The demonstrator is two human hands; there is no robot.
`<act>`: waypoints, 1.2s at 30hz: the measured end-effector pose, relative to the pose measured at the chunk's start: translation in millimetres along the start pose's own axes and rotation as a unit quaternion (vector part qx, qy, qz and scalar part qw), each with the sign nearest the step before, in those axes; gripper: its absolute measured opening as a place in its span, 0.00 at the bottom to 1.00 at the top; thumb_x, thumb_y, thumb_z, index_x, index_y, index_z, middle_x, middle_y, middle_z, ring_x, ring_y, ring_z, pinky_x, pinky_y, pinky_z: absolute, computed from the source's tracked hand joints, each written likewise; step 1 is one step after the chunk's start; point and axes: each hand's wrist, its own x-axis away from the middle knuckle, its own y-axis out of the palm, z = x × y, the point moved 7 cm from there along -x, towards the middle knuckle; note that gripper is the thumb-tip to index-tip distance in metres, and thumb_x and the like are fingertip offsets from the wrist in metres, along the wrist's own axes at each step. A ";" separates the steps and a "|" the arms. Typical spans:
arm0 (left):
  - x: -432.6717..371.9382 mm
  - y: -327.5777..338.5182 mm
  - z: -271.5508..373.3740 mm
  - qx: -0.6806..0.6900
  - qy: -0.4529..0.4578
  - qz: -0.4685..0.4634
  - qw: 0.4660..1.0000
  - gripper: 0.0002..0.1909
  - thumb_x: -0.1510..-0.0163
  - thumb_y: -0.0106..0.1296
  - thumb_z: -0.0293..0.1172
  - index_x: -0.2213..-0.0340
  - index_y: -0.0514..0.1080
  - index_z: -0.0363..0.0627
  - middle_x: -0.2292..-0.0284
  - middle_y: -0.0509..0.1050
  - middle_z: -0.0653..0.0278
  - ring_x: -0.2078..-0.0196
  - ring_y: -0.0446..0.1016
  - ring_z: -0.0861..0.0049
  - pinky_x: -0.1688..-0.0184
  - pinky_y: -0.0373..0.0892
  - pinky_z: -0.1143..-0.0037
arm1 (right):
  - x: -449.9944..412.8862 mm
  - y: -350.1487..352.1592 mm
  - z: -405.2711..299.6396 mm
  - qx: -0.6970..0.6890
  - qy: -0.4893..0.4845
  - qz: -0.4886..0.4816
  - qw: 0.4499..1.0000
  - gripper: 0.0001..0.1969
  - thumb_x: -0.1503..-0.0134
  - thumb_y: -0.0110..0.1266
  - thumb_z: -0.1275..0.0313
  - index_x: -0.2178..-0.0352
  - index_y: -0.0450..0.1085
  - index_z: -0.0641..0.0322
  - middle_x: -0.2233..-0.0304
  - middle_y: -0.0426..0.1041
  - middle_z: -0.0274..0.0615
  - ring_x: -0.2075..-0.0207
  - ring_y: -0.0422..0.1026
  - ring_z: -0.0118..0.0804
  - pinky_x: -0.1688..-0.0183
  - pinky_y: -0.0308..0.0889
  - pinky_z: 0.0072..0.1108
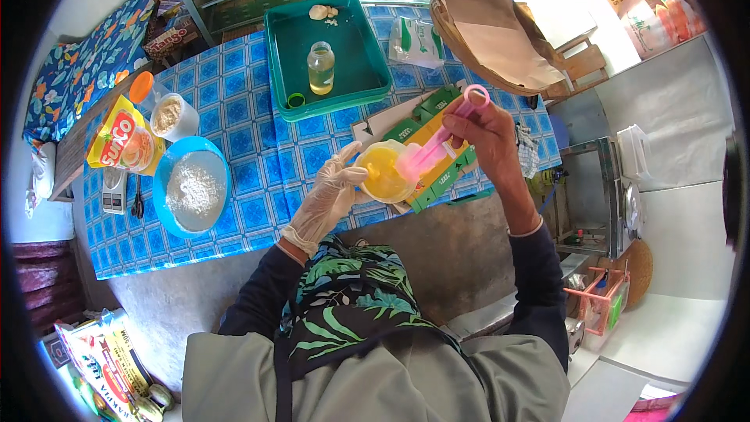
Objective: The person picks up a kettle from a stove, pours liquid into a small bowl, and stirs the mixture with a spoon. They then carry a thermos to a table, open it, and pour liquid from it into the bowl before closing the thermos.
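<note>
My left hand (331,190), in a clear disposable glove, holds a small pale plastic tub (398,192) with soft yellow contents. Bare of any glove, my right hand (483,135) grips the handle of a pink plastic spoon or spatula (436,143), which has a ring at its top. The pink tool's blurred head is at the tub's right rim. Below both hands, a flattened green and yellow cardboard box (448,120) lies on the table. What the yellow mass is I cannot tell for certain.
On the blue checked tablecloth (246,76) stand a blue bowl of white powder (196,193), a cooking oil pouch (126,143), a white container (176,117), a scale (114,193), scissors (137,202), and a green tray (287,53) holding a glass jar (321,70). A paper-lined woven basket (504,41) is at right.
</note>
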 end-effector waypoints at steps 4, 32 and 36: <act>6.1 -2.1 4.1 0.005 0.002 0.012 1.000 0.54 0.55 0.63 0.30 0.35 0.40 0.31 0.43 0.59 0.46 0.42 0.67 0.61 0.43 0.67 0.54 | -6.3 6.0 7.9 0.012 0.012 -0.021 1.000 0.04 0.43 0.57 0.76 0.69 0.72 0.68 0.76 0.75 0.38 0.77 0.71 0.23 0.72 0.67 0.15; 7.8 9.8 -10.5 0.038 0.007 0.032 0.999 0.60 0.58 0.66 0.32 0.35 0.36 0.31 0.44 0.59 0.45 0.42 0.66 0.61 0.43 0.68 0.52 | 94.6 15.5 21.9 0.061 0.008 0.218 0.974 0.03 0.41 0.53 0.79 0.65 0.68 0.68 0.75 0.75 0.38 0.74 0.73 0.22 0.70 0.69 0.17; 3.2 5.6 -22.2 0.035 0.010 0.041 0.999 0.62 0.58 0.67 0.32 0.35 0.34 0.32 0.44 0.59 0.45 0.42 0.66 0.62 0.44 0.68 0.52 | 116.0 18.6 23.4 0.027 0.014 0.275 0.961 0.03 0.41 0.53 0.79 0.64 0.69 0.66 0.75 0.74 0.37 0.78 0.69 0.21 0.74 0.65 0.14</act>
